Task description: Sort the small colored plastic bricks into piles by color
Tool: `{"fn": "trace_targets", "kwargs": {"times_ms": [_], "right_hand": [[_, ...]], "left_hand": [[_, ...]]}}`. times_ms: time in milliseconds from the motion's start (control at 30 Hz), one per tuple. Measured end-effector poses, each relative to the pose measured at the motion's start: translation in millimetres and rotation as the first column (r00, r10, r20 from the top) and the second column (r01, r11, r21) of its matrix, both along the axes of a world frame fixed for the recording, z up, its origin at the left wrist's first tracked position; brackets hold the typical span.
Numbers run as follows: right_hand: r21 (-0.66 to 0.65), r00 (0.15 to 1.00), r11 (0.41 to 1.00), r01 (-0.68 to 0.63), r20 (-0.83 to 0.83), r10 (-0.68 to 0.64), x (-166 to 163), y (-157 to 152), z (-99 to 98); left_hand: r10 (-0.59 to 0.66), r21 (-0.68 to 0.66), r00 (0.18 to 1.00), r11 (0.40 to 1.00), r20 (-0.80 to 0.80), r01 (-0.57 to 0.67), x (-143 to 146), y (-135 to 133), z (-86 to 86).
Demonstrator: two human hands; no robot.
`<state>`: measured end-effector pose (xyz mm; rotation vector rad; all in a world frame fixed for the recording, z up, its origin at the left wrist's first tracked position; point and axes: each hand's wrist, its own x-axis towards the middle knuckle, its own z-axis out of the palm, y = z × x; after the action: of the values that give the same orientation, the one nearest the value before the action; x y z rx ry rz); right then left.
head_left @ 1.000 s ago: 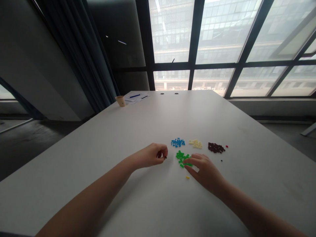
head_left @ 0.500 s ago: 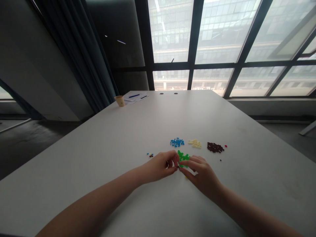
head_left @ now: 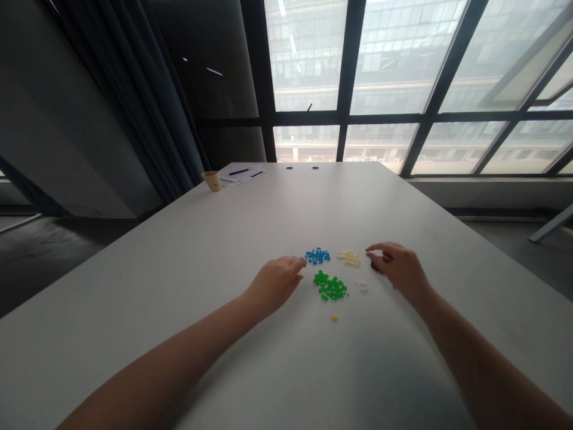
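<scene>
A white worktop (head_left: pixel 188 251) fills the middle and lower frame, with tall windows (head_left: pixel 385 60) along the top and a dark curtain (head_left: pixel 134 101) at upper left.

Both bare forearms are seen entering from the bottom edge. The left hand (head_left: pixel 273 283) is laid palm down at frame centre, its fingers (head_left: pixel 298 263) stretched loosely and touching or almost touching the left edge of the blue pile (head_left: pixel 317 256); nothing is seen gripped. The right hand (head_left: pixel 398 266) is held right of centre, its fingers (head_left: pixel 373 254) curled together just right of the cream pile (head_left: pixel 349 257). Whether a piece is pinched there cannot be told.

The green pile (head_left: pixel 331 287) lies between the two hands, just below the blue and cream piles. A few pale pieces (head_left: pixel 362 286) lie just right of it, and a single yellow piece (head_left: pixel 334 318) lies a little below it, apart from both hands.

At the far upper-left corner of the worktop a paper cup (head_left: pixel 212 180) stands beside some papers (head_left: pixel 242 174) with pens on them.

The individual pieces are too small for shapes to be made out. The area under the right hand is hidden.
</scene>
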<state>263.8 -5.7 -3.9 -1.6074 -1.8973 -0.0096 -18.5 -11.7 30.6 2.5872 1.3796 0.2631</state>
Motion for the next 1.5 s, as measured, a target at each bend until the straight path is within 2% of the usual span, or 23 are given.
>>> {"fn": "trace_targets", "kwargs": {"times_ms": [67, 100, 167, 233, 300, 467, 767, 867, 967, 1067, 1133, 1233, 1333, 1400, 1500], "right_hand": [[-0.074, 0.961, 0.965, 0.25, 0.137, -0.238, 43.4, 15.4, -1.2], [-0.132, 0.929, 0.934, 0.333, 0.215, -0.301, 61.9, 20.4, -2.9], [-0.262, 0.893, 0.874, 0.41, 0.31, -0.326, 88.1, 25.2, -7.7], [-0.362, 0.9, 0.844, 0.396, 0.336, -0.279, 99.4, 25.9, -13.0], [-0.414, 0.918, 0.838, 0.355, 0.326, -0.228, 100.6, 25.7, -17.7], [-0.408, 0.933, 0.857, 0.314, 0.298, -0.2, 95.3, 27.4, -24.6], [-0.437, 0.938, 0.845, 0.308, 0.288, -0.192, 98.7, 29.6, -29.5], [-0.412, 0.934, 0.854, 0.318, 0.291, -0.207, 96.6, 29.1, -25.0], [-0.286, 0.926, 0.898, 0.334, 0.278, -0.256, 83.2, 26.2, -14.3], [-0.065, 0.957, 0.974, 0.219, 0.206, -0.202, 49.5, 17.1, -3.2], [0.019, 0.988, 0.999, 0.047, 0.145, -0.049, 16.3, 5.6, 0.7], [0.054, 0.973, 0.979, -0.195, 0.14, 0.186, -35.8, -17.4, 0.0], [0.001, 0.925, 0.93, -0.367, 0.108, 0.364, -70.8, -37.4, -5.3], [0.005, 0.91, 0.912, -0.409, 0.073, 0.408, -80.1, -44.5, -8.9], [0.043, 0.913, 0.913, -0.407, 0.034, 0.406, -80.4, -46.0, -11.3]], "left_hand": [[0.096, 0.04, 0.973, 0.995, -0.208, -0.09, -8.8, 8.0, 1.0], [0.152, 0.032, 0.939, 0.988, -0.307, -0.15, -13.9, 11.9, 1.5], [0.234, -0.004, 0.86, 0.964, -0.453, -0.264, -24.2, 19.2, 1.8], [0.25, -0.061, 0.823, 0.944, -0.51, -0.325, -32.9, 25.7, 1.2], [0.237, -0.112, 0.828, 0.935, -0.508, -0.336, -38.6, 30.6, 0.2], [0.201, -0.147, 0.853, 0.941, -0.481, -0.305, -41.1, 35.2, -1.8], [0.157, -0.18, 0.871, 0.947, -0.465, -0.267, -38.9, 35.4, -2.2], [0.151, -0.193, 0.885, 0.947, -0.441, -0.258, -39.4, 36.3, -4.3], [0.141, -0.183, 0.923, 0.959, -0.359, -0.218, -40.0, 38.8, -7.0], [0.116, -0.175, 0.981, 0.974, -0.157, -0.144, -37.1, 38.4, -5.5], [0.061, -0.211, 0.998, 0.976, 0.009, -0.058, -31.5, 34.3, -2.0], [-0.037, -0.273, 0.973, 0.957, 0.228, 0.1, -18.2, 22.4, 2.1], [-0.045, -0.216, 0.928, 0.967, 0.369, 0.133, -4.1, 8.0, 0.0], [-0.06, -0.113, 0.915, 0.987, 0.398, 0.114, 2.7, -0.3, -4.1], [-0.112, -0.008, 0.919, 0.992, 0.377, 0.125, 8.3, -9.0, -10.5]]}}
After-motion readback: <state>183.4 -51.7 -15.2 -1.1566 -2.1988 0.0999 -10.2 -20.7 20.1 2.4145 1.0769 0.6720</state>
